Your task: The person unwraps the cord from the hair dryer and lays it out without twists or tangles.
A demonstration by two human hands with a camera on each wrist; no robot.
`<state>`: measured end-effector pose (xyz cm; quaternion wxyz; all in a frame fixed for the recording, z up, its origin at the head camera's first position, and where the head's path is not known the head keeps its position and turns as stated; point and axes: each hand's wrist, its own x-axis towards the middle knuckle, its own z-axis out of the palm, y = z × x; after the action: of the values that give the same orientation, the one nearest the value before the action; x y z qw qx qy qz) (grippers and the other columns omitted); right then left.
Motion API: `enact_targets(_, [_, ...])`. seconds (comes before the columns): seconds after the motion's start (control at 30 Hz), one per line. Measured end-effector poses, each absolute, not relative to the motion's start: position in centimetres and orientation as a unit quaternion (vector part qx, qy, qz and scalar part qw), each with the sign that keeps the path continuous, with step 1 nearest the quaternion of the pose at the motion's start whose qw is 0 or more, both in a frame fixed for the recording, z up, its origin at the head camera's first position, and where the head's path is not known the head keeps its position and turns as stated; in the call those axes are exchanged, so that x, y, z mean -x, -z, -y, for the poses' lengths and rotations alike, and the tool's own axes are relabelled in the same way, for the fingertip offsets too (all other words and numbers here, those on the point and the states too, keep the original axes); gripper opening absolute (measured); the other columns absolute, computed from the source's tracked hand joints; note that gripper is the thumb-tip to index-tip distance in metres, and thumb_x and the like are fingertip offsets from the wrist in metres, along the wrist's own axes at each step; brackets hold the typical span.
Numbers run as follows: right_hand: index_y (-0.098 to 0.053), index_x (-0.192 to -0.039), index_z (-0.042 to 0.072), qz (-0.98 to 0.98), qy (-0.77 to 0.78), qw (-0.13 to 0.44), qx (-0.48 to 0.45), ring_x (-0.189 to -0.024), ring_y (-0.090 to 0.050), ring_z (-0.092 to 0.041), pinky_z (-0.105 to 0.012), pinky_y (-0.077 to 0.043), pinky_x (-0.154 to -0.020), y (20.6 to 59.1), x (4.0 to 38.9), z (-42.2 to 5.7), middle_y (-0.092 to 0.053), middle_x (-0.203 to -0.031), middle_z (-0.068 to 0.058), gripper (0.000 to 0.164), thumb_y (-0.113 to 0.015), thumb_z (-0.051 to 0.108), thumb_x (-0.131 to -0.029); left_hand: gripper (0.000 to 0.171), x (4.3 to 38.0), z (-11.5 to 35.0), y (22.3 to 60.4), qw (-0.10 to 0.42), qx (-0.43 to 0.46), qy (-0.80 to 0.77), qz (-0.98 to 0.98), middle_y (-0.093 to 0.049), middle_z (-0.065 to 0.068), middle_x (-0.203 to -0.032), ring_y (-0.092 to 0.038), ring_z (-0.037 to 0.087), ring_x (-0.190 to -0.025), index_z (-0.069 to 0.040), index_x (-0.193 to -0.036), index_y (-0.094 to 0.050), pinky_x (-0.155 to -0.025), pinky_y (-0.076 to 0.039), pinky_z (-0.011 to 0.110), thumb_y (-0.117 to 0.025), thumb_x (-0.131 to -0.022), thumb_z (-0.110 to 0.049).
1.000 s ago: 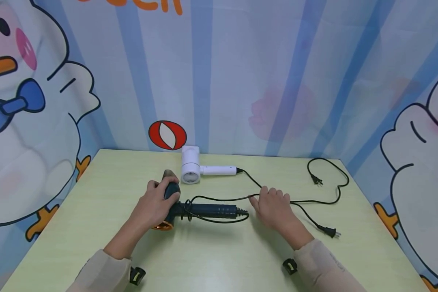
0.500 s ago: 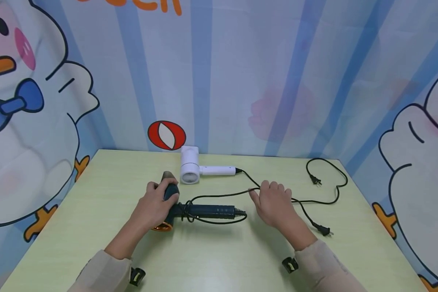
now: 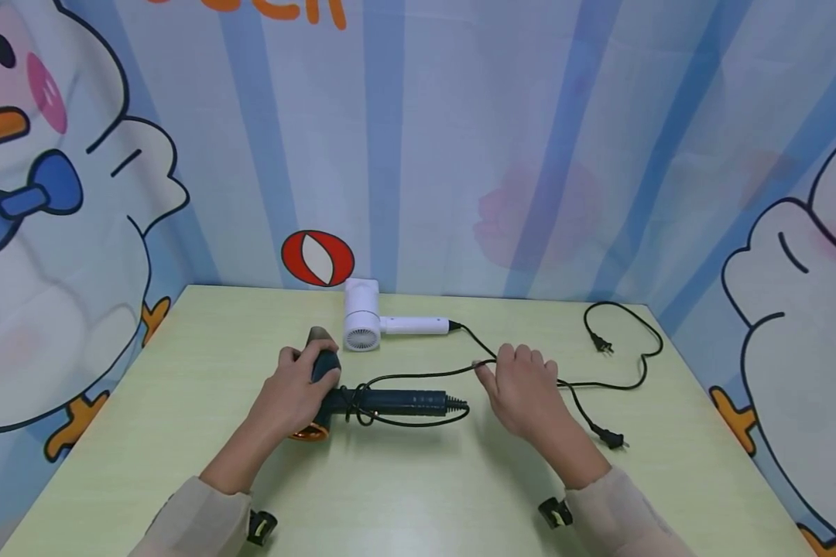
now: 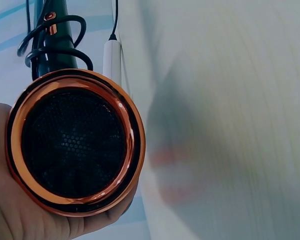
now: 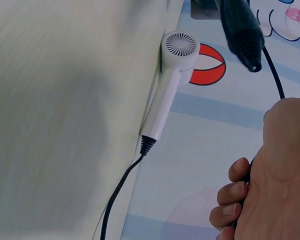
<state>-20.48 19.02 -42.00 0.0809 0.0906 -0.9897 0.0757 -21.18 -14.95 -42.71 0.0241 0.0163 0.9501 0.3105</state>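
My left hand grips the head of a dark blue-green hair dryer, whose handle points right. Its copper-ringed end faces the camera in the left wrist view. A black cord is wound around the handle, loops past its tip and runs right to my other hand. With curled fingers, my right hand holds that cord; its palm and fingertips show in the right wrist view. A plug lies on the table, right of this hand.
A white hair dryer lies farther back on the pale table. Its cord passes behind my right hand. Another plug lies at the back right beside a curve of cord. A patterned curtain stands behind the table's back edge.
My right hand has shifted slightly away from me, lifting the cord beside it. The nearer plug has slid left across the table. My left hand keeps its grip on the dark hair dryer.
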Motion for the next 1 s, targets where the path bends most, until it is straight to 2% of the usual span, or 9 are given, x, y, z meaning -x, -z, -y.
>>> enact_targets(0.23, [-0.043,-0.090,0.006,0.987,-0.084,0.090,-0.107,-0.073,-0.037,-0.026,-0.041,-0.024,-0.068,41.5,18.8,-19.1,-0.040,-0.081,-0.008,0.043,-0.040,0.046,-0.108,0.043,21.5,14.8,42.8,0.023,-0.008,-0.310,-0.950,-0.033,0.027,-0.140,-0.058,0.045,-0.095,-0.030,-0.145,-0.043,-0.066,-0.051,0.041,-0.051,-0.105,-0.040])
enact_targets(0.67, [-0.041,-0.089,0.010,0.985,-0.079,0.067,-0.138,-0.070,-0.033,-0.023,-0.039,-0.023,-0.068,41.7,16.6,-19.7,-0.036,-0.079,-0.005,0.040,-0.039,0.044,-0.109,0.046,21.8,15.3,42.8,0.012,-0.001,-0.307,-0.952,-0.032,0.028,-0.140,-0.059,0.045,-0.094,-0.029,-0.147,-0.041,-0.066,-0.050,0.041,-0.051,-0.105,-0.041])
enact_targets(1.0, [-0.040,-0.087,0.011,0.984,-0.086,0.065,-0.145,-0.072,-0.032,-0.022,-0.039,-0.023,-0.069,41.9,15.9,-20.3,-0.037,-0.080,-0.004,0.043,-0.033,0.048,-0.109,0.046,22.0,15.3,42.6,0.014,0.007,-0.306,-0.952,-0.031,0.028,-0.142,-0.058,0.047,-0.097,-0.028,-0.148,-0.040,-0.070,-0.052,0.045,-0.050,-0.105,-0.040])
